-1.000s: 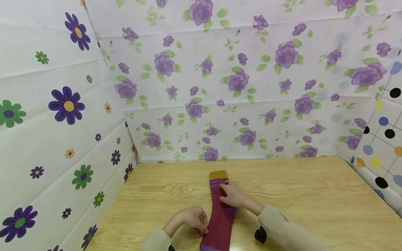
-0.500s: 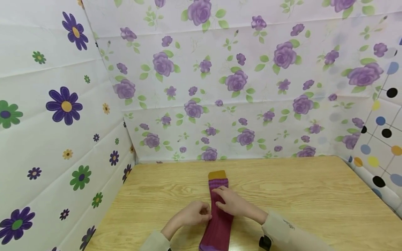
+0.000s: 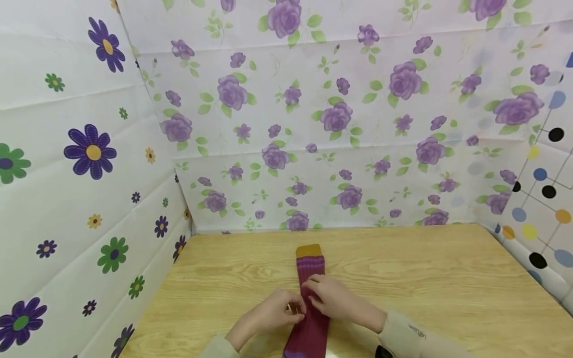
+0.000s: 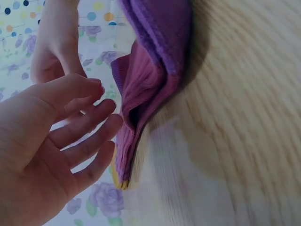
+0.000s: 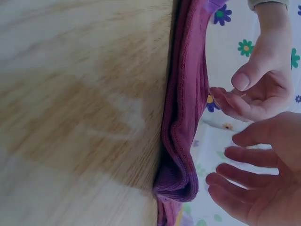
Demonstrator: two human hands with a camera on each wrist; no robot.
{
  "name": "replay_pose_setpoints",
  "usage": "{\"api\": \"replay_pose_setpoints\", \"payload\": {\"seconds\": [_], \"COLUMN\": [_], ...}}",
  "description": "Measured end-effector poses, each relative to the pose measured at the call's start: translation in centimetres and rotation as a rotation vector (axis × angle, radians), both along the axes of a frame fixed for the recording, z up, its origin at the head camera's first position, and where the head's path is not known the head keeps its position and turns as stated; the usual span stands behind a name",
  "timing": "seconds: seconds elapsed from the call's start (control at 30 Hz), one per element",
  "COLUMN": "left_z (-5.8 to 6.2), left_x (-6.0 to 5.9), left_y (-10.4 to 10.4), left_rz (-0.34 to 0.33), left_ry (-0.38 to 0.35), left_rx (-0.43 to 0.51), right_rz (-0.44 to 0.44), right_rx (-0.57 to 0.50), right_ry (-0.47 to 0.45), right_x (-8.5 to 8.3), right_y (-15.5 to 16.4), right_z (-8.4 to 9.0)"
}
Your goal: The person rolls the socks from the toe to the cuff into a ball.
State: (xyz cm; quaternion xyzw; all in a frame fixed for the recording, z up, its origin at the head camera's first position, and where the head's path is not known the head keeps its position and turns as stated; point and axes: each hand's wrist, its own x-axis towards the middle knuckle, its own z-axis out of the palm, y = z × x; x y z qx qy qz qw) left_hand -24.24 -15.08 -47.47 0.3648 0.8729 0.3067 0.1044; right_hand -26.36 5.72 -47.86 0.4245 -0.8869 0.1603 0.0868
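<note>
**Sock lies lengthwise under two loose hands**

Sock [image 3: 310,293], maroon and ribbed, lies flat on the wooden worktop [image 3: 425,278], its long axis running straight away from the person. Its mustard-yellow cuff band, with purple stripes just below it, points toward the rose-patterned back wall [image 3: 340,114], beyond the fingertips of both hands. The purple end points back toward the person and lies below the wrists at the bottom edge of the head view.

The left hand [image 3: 273,311] sits at the sock's left edge about midway along its length, fingers straight to slightly bent. In the left wrist view those fingers [image 4: 89,136] reach toward the sock's raised edge, and nothing is pinched between them. The right hand [image 3: 333,297] lies over the sock from the right side, across its middle. In the right wrist view its fingers [image 5: 244,186] are spread and relaxed just above the fabric, holding nothing. The two hands nearly meet over the sock's left edge; whether their fingertips touch each other cannot be told.

Left of the left hand rises a wall [image 3: 85,164] printed with purple and green daisies. Far right of the right hand stands a panel with coloured dots [image 3: 543,199].
</note>
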Motion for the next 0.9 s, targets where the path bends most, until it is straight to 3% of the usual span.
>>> {"api": "replay_pose_setpoints", "payload": {"seconds": [0.23, 0.43, 0.6, 0.77, 0.9], "left_z": [0.0, 0.3, 0.3, 0.3, 0.3], "left_x": [0.7, 1.7, 2.1, 2.4, 2.9], "left_y": [-0.2, -0.3, -0.4, -0.5, -0.6], "left_rz": [-0.073, -0.127, -0.204, -0.278, -0.310], "left_ry": [0.144, 0.098, -0.009, -0.176, -0.196], "left_rx": [-0.049, -0.049, -0.009, 0.012, -0.071], "right_rz": [0.104, 0.151, 0.188, 0.244, 0.276], "right_rx": [0.095, 0.135, 0.125, 0.092, 0.121], "right_ry": [0.192, 0.269, 0.175, 0.047, -0.044], "right_x": [1.1, 2.0, 2.6, 3.4, 4.1], "right_y": [0.7, 1.1, 1.3, 1.3, 1.2], "right_z": [-0.3, -0.2, -0.4, -0.3, -0.1]}}
